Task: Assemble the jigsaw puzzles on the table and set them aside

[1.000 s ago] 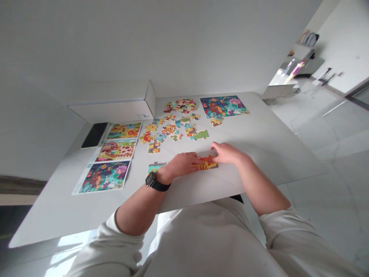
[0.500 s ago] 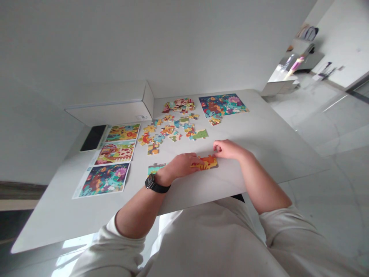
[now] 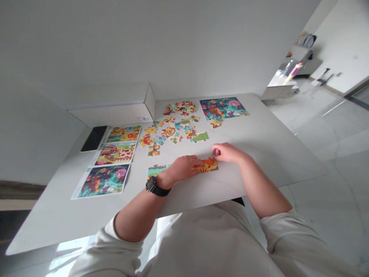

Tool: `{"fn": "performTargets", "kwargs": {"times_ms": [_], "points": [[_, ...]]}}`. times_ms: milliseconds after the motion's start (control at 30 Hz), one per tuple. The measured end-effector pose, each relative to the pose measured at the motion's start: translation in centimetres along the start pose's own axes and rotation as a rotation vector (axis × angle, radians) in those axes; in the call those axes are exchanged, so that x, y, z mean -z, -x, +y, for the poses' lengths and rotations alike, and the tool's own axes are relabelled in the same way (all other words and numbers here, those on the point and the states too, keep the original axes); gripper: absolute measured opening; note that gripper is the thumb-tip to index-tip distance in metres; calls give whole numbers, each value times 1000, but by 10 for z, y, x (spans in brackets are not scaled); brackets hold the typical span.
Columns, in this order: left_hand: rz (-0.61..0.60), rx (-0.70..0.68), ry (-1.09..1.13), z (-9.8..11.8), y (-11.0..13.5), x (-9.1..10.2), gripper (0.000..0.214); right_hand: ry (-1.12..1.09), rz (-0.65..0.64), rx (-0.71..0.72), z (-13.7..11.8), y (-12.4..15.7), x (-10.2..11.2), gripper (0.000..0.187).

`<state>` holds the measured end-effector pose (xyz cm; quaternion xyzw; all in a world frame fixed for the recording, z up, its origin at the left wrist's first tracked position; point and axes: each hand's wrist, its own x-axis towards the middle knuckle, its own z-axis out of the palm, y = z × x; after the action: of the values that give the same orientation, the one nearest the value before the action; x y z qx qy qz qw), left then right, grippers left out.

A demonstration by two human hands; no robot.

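My left hand point(image 3: 184, 167), with a black watch at its wrist, lies over a low row of joined puzzle pieces. Its fingers are stretched out and rest on an orange and yellow section point(image 3: 208, 165). A teal section point(image 3: 155, 170) of puzzle shows to the left of this hand; the part between is hidden beneath it. At the right end of the orange section is my right hand point(image 3: 226, 152), fingers curled in and their tips close to the upper edge. Whether anything sits inside those fingers is hidden.
Loose puzzle pieces point(image 3: 174, 134) lie scattered mid-table, with a heaped pile point(image 3: 181, 107) behind them. A dark-blue animal picture point(image 3: 224, 107) is at the back right. Picture sheets point(image 3: 105, 180), a phone point(image 3: 94, 138) and a white box point(image 3: 115, 113) occupy the left.
The view has shifted slightly, and a little more of the teal section shows beside my left wrist. Both hands stay at the same puzzle row.
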<state>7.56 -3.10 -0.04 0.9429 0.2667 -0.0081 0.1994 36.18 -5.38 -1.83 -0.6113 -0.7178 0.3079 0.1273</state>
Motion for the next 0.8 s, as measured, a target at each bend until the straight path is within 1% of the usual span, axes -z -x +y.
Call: {"fn": "performTargets", "kwargs": {"times_ms": [67, 100, 133, 267, 300, 367, 467, 533, 600, 700, 800], "points": [[-1, 10, -7, 2, 0, 1, 41, -10, 16, 20, 2, -1, 0, 17], [-1, 15, -13, 3, 0, 2, 41, -14, 51, 32, 3, -1, 0, 15], [-2, 16, -20, 3, 0, 2, 42, -19, 106, 45, 4, -2, 0, 13], [2, 5, -23, 5, 0, 3, 40, -1, 406, 105, 5, -8, 0, 11], [11, 11, -14, 5, 0, 3, 39, 21, 450, 123, 6, -10, 0, 11], [47, 46, 7, 5, -1, 4, 37, 95, 494, 160, 5, -15, -3, 14], [121, 119, 54, 6, -1, 7, 31, 252, 479, 204, 1, -21, -10, 22], [157, 152, 82, 6, -2, 8, 28, 354, 432, 222, -6, -24, -15, 32], [178, 166, 89, 5, -2, 7, 27, 448, 373, 209, -16, -28, -21, 43], [192, 183, 75, 4, 0, 6, 33, 563, 292, 148, -31, -33, -27, 55], [198, 198, 56, 4, 1, 5, 47, 615, 236, 103, -39, -36, -28, 58]]}}
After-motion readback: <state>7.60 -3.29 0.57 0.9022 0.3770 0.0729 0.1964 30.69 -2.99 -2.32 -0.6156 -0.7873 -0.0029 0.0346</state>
